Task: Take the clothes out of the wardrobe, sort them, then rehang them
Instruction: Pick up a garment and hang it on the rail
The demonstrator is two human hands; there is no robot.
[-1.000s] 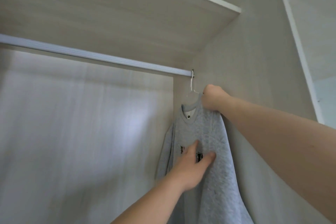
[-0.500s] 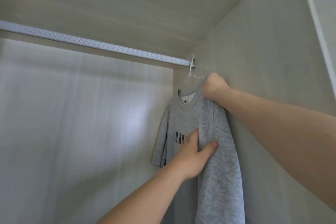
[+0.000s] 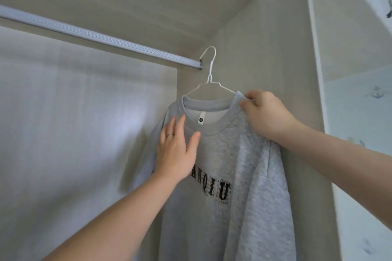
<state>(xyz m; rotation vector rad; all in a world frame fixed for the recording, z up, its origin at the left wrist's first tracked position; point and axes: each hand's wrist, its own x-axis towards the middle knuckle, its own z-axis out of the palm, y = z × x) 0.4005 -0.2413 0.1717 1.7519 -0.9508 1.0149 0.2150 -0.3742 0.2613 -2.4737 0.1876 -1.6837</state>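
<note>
Rail point(image 3: 95, 36) is running across the top left of the wardrobe w/ nothing hanging on the stretch that's showing. L hand point(image 3: 176, 150) is lying flat on the chest of the grey tee point(image 3: 250, 186), fingers straight & spread, thumb out. It's pressing and steadying the fabric, not gripping anything.

Tee is hanging on a white wire hanger point(image 3: 209, 78) in the right-hand corner, close to the side panel point(image 3: 271, 38), black lettering facing the camera. Hanger hook is sitting just beside the rail's end and looks clear of it rather than over it, tho the angle isn't letting me be sure.

R hand point(image 3: 265, 114) is pinching the tee's shoulder up by the collar, fingers curled round the cloth & prob the hanger arm under it, taking the weight.

Progress, as a guess: tee is either coming off the rail or going back on, and one shot isn't settling which. It's the only garment showing in the wardrobe. No sorted piles or other clothes are showing in frame, so I can't tell how much sorting & rehanging is remaining.
</note>
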